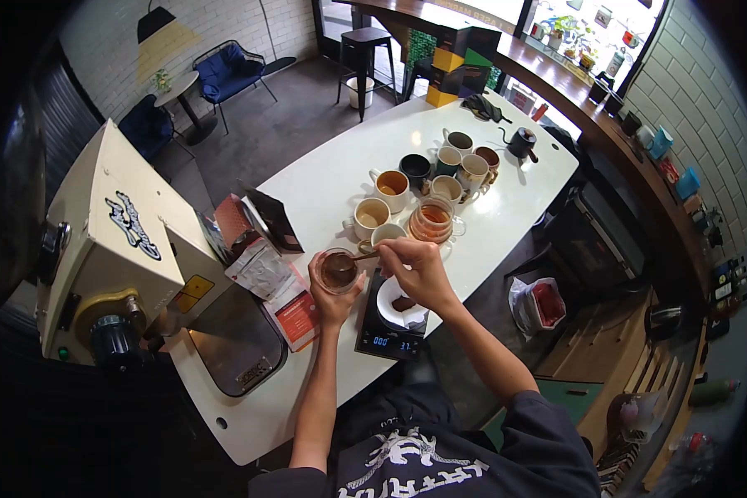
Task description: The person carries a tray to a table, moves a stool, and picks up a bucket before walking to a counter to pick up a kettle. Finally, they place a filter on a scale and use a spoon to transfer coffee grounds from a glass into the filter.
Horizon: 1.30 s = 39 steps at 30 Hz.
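My left hand (334, 305) is wrapped round a small clear glass cup (327, 285) with brown ground coffee in it. A thin spoon (367, 256) is pinched in my right hand (422, 270), its tip at the cup's mouth. Below my right hand, a white paper filter (388, 309) with a little ground coffee (403, 305) rests over a black digital scale (373, 339). Lit digits show on the scale; they look like 000 and 3.7. Whether a dripper sits beneath the filter, I cannot make out.
Several mugs (393, 189) and a glass server (431, 218) crowd the white table (307, 195) beyond my hands. A cream-coloured machine (112, 220) stands left, beside coffee bags (261, 270). A gooseneck kettle (522, 143) is at the far right. A lined bin (548, 303) is on the floor.
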Available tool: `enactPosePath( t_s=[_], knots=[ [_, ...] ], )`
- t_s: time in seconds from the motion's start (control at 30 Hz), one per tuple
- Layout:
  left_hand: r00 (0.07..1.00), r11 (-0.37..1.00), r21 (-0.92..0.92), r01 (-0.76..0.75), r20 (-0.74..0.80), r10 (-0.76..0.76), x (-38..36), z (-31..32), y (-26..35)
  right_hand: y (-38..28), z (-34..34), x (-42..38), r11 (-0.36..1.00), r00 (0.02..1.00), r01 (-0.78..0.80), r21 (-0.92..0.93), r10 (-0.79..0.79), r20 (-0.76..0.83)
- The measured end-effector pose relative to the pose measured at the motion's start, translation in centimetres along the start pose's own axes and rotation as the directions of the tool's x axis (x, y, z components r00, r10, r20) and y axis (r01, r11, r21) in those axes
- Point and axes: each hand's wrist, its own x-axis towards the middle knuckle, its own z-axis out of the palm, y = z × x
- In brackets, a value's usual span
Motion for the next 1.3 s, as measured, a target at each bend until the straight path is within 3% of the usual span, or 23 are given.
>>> enactPosePath(
  t_s=[0.1, 0.23, 0.33, 0.67, 0.77, 0.83, 0.97, 1.17, 1.3],
  knots=[
    [0.999, 0.994, -0.108, 0.029, 0.026, -0.027, -0.2, -0.1, 0.5, -0.1, 1.0, 0.7, 0.991, 0.995, 0.084, -0.102, -0.078, 0.059],
    [1.000, 0.996, -0.092, 0.000, 0.021, 0.002, -0.5, -0.2, 0.7, -0.1, 1.7, 0.9, 0.939, 0.960, 0.266, -0.219, -0.238, 0.144],
    [0.998, 0.986, -0.155, 0.054, 0.038, -0.049, -0.8, -0.3, 0.5, 0.3, 1.9, 0.8, 0.908, 0.943, 0.316, -0.274, -0.270, 0.195],
    [1.000, 0.985, -0.170, -0.001, 0.026, 0.006, -0.3, 0.0, 0.8, 1.5, 2.1, 0.4, 0.892, 0.936, 0.337, -0.301, -0.282, 0.212],
    [1.000, 0.984, -0.177, 0.029, 0.011, -0.028, -0.2, 0.0, 0.7, 2.1, 2.6, 0.4, 0.963, 0.971, 0.197, -0.183, -0.166, 0.172],
    [0.999, 0.991, -0.127, 0.036, 0.025, -0.034, -0.2, -0.1, 0.3, 2.3, 2.9, 0.4, 0.994, 0.995, -0.007, -0.108, 0.018, 0.097],
    [1.000, 0.994, -0.110, 0.020, 0.022, -0.018, 0.0, 0.0, 0.3, 3.2, 2.4, 0.7, 0.995, 0.998, -0.054, -0.090, 0.055, 0.019],
    [1.000, 0.995, -0.095, 0.026, 0.005, -0.026, 0.2, 0.2, 0.7, 2.9, 1.1, 0.8, 0.966, 0.968, -0.250, 0.066, 0.252, -0.016],
    [0.999, 0.992, -0.115, 0.045, 0.007, -0.044, 0.1, 0.2, 0.5, 3.6, 0.7, 0.7, 0.957, 0.964, -0.254, 0.143, 0.262, -0.037]
  ],
)
